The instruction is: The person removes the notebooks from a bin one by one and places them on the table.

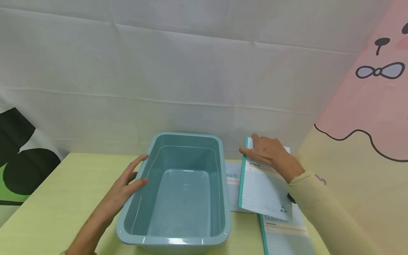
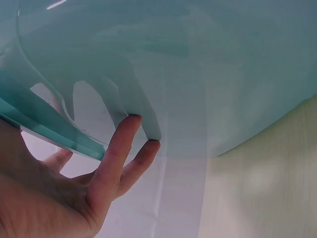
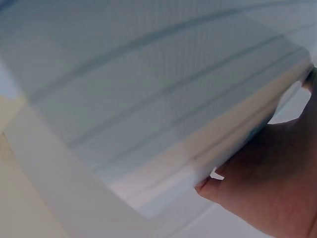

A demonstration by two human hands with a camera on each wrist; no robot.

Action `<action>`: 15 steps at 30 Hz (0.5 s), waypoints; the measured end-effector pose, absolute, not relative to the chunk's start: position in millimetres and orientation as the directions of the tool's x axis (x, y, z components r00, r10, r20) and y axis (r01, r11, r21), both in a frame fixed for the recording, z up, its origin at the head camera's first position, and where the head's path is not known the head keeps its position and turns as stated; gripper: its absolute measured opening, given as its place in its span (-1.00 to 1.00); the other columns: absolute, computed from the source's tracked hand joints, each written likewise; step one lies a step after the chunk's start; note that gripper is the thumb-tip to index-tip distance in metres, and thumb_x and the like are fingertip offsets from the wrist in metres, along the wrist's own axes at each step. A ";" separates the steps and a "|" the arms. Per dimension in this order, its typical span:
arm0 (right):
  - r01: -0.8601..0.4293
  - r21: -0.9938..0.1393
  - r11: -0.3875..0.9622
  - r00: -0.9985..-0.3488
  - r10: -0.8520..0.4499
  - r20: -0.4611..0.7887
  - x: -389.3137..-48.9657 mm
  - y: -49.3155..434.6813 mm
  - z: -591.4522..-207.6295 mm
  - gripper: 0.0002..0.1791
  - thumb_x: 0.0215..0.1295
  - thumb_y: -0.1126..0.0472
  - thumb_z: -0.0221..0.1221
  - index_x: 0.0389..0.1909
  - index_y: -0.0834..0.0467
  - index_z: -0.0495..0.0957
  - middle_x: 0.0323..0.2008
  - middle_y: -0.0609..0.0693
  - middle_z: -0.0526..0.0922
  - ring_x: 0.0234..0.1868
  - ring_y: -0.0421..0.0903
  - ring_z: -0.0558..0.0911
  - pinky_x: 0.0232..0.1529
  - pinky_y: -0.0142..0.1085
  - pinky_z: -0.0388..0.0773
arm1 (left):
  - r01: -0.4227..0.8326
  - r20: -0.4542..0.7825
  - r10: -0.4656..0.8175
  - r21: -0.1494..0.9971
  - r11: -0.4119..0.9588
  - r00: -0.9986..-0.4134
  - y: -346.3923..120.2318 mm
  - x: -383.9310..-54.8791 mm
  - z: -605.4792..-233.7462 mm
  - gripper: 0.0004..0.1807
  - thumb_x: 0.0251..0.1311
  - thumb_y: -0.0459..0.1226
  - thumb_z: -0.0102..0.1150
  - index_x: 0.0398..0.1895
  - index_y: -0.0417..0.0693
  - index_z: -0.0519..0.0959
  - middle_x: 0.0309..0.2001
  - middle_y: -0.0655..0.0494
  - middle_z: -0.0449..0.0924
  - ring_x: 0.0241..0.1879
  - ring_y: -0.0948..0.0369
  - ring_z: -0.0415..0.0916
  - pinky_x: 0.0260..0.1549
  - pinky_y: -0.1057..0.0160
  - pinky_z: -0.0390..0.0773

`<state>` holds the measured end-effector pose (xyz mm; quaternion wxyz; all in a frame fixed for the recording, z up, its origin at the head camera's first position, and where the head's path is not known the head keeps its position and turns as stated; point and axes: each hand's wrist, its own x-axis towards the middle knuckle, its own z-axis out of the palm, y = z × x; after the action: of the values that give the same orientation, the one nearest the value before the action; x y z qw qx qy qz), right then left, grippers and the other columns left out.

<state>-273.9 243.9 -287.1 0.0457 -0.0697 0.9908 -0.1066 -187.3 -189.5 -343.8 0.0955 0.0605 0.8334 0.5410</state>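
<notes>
A light blue-green plastic basin (image 1: 226, 212) stands on the table with nothing inside it. My left hand (image 1: 119, 193) holds its left rim, thumb over the edge; in the left wrist view two fingertips of the left hand (image 2: 111, 173) touch the outer wall. My right hand (image 1: 271, 152) grips the top of a notebook (image 1: 264, 193) with a teal spine, raised and tilted to the basin's right. In the right wrist view the notebook's lined cover (image 3: 163, 99) fills much of the picture, and the right hand (image 3: 277, 173) pinches its edge.
Two more notebooks lie on the table: one notebook (image 1: 234, 194) beside the basin, partly covered, and another notebook (image 1: 287, 237) nearer the front. Behind the pale green table (image 1: 63, 205) hangs a white cloth (image 1: 178, 71). A pink and cream printed cloth (image 1: 360, 124) borders the right side.
</notes>
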 end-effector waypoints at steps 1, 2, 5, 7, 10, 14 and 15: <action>-0.138 -0.217 0.966 -0.985 -0.156 -0.070 -272.8 243.9 -295.1 -0.16 0.38 -0.30 -0.07 0.34 0.35 0.35 0.02 0.24 0.70 0.02 0.18 0.66 0.23 0.27 0.42 | -0.003 -0.094 0.204 0.914 0.406 -0.974 -189.6 -187.3 -344.1 -0.26 0.52 -0.03 0.05 0.63 0.62 -0.02 0.42 -0.29 0.34 0.12 -0.06 0.61 -0.11 0.01 0.64; -0.149 -0.218 0.965 -0.984 -0.166 -0.063 -271.4 243.4 -303.6 -0.16 0.38 -0.29 -0.06 0.33 0.36 0.36 0.03 0.25 0.70 0.03 0.19 0.67 0.23 0.29 0.42 | -0.004 -0.095 0.204 0.914 0.406 -0.974 -189.7 -187.3 -344.4 -0.26 0.53 -0.02 0.05 0.64 0.62 -0.03 0.42 -0.29 0.35 0.12 -0.05 0.60 -0.11 0.01 0.63; -0.165 -0.211 0.963 -0.983 -0.178 -0.043 -266.5 239.0 -327.9 -0.20 0.37 -0.27 -0.02 0.27 0.36 0.41 -0.04 0.24 0.73 0.00 0.22 0.69 0.19 0.29 0.42 | -0.002 -0.094 0.206 0.914 0.405 -0.974 -189.3 -187.6 -345.0 -0.26 0.53 -0.03 0.05 0.64 0.61 -0.03 0.42 -0.29 0.34 0.12 -0.06 0.60 -0.10 0.01 0.63; -0.171 -0.205 0.964 -0.983 -0.182 -0.037 -262.6 234.1 -341.7 -0.22 0.36 -0.26 0.00 0.24 0.36 0.44 -0.08 0.23 0.73 -0.01 0.22 0.69 0.16 0.27 0.43 | -0.002 -0.094 0.206 0.915 0.404 -0.974 -189.0 -187.9 -345.1 -0.26 0.53 -0.03 0.04 0.64 0.61 -0.03 0.43 -0.29 0.33 0.13 -0.06 0.60 -0.10 0.01 0.64; -0.173 -0.193 0.966 -0.983 -0.183 -0.035 -256.6 225.2 -358.5 -0.28 0.35 -0.25 0.03 0.16 0.32 0.47 -0.16 0.19 0.71 -0.05 0.19 0.68 0.11 0.21 0.44 | -0.003 -0.094 0.204 0.914 0.405 -0.974 -188.8 -188.0 -344.8 -0.26 0.52 -0.03 0.04 0.64 0.61 -0.02 0.43 -0.29 0.33 0.13 -0.06 0.60 -0.10 0.00 0.64; -0.184 -0.174 0.967 -0.981 -0.192 -0.032 -249.1 211.5 -376.2 -0.40 0.34 -0.24 0.07 0.03 0.24 0.49 -0.27 0.11 0.66 -0.16 0.10 0.65 0.03 0.11 0.45 | -0.005 -0.095 0.203 0.915 0.404 -0.975 -190.0 -187.2 -344.4 -0.25 0.52 -0.03 0.05 0.63 0.62 -0.03 0.43 -0.28 0.34 0.12 -0.05 0.60 -0.11 0.01 0.64; -0.189 -0.173 0.967 -0.980 -0.197 -0.033 -247.5 208.1 -380.5 -0.42 0.34 -0.25 0.08 -0.01 0.21 0.49 -0.29 0.08 0.64 -0.18 0.08 0.63 0.03 0.10 0.44 | -0.007 -0.097 0.203 0.915 0.403 -0.974 -190.5 -187.1 -344.4 -0.25 0.52 -0.03 0.04 0.63 0.63 -0.03 0.43 -0.28 0.34 0.11 -0.05 0.61 -0.12 0.02 0.64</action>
<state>-247.5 208.1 -380.5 0.0251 -0.0973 0.9913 -0.0849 -187.1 -190.5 -344.4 0.0967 0.0587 0.8320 0.5431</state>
